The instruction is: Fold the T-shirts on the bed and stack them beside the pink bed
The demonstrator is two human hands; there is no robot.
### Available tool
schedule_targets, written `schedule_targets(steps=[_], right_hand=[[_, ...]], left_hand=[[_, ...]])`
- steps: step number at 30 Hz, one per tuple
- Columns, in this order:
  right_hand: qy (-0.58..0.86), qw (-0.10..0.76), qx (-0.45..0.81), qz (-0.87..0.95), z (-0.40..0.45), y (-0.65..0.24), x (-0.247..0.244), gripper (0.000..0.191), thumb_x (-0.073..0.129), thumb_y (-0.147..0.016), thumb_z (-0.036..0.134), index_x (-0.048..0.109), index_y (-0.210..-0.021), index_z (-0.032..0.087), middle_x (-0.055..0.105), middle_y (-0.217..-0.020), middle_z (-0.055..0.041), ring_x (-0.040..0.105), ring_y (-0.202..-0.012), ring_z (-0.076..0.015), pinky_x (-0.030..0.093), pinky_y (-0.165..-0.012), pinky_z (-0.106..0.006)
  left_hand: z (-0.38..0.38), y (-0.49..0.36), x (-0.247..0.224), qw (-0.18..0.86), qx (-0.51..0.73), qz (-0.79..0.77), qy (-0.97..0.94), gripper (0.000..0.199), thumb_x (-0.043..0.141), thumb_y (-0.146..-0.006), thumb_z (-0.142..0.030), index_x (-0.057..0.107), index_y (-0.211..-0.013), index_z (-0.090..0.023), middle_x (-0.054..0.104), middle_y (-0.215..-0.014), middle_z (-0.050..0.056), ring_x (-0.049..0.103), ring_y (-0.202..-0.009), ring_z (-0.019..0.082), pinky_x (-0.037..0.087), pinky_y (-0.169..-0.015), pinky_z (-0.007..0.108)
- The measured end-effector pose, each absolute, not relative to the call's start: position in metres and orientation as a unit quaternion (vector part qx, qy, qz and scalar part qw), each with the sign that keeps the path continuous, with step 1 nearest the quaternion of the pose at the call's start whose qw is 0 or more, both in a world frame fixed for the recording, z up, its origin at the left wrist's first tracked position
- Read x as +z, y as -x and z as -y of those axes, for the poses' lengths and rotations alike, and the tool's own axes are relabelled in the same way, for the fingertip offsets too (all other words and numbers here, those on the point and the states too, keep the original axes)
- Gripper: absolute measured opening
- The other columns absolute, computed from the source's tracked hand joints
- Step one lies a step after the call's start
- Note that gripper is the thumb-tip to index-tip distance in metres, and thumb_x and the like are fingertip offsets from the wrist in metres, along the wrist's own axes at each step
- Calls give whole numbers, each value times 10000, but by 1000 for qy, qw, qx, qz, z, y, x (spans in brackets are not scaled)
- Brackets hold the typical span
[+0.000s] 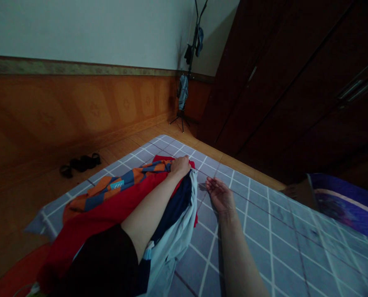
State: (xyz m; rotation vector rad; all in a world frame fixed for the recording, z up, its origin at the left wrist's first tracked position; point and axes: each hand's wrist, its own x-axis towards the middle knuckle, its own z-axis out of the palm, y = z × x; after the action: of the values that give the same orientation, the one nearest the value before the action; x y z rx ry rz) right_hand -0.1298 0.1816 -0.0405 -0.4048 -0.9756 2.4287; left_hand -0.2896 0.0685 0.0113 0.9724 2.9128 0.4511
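Clothes (138,186) lengthwise, far end rightward.

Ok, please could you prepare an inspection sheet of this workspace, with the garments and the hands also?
Surface: checked cover, grey-blue with pale lines.
Garments: orange-and-blue garment, red garment, navy garment and pale garment, lying together lengthwise.
Clutter: dark items on the floor at left; orange-red object at lower left, partly out of view.
Hands: left hand on the far end of the garments, grip unclear; right hand palm up beside them, fingers slightly curled, holding nothing.
Cables: nothing seen.
Surroundings: orange-brown wall panelling, coat stand with hanging items, dark wardrobe.
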Motion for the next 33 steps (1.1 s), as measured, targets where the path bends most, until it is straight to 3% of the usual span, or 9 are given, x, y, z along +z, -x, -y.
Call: schedule_targets(steps=[28,33], right_hand=[[146,248,893,347,-181,131,-41,112,644,-670,148,693,-771,140,730,-791,-97,690,-730,-181,553,-683,-271],[144,246,893,347,-181,130,-40,97,643,-682,146,688,-767,155,732,-795,-89,686,-726,-179,554,-683,-286]], left_hand=[[-64,295,18,35,157,-933,-323,280,514,-907,-375,601,-1035,-141,647,-992,64,611,-933,194,475,-845,408],[-56,292,35,38,173,-922,-344,174,580,-838,-289,641,-907,-142,673,-915,62,614,-873,182,475,-777,326]])
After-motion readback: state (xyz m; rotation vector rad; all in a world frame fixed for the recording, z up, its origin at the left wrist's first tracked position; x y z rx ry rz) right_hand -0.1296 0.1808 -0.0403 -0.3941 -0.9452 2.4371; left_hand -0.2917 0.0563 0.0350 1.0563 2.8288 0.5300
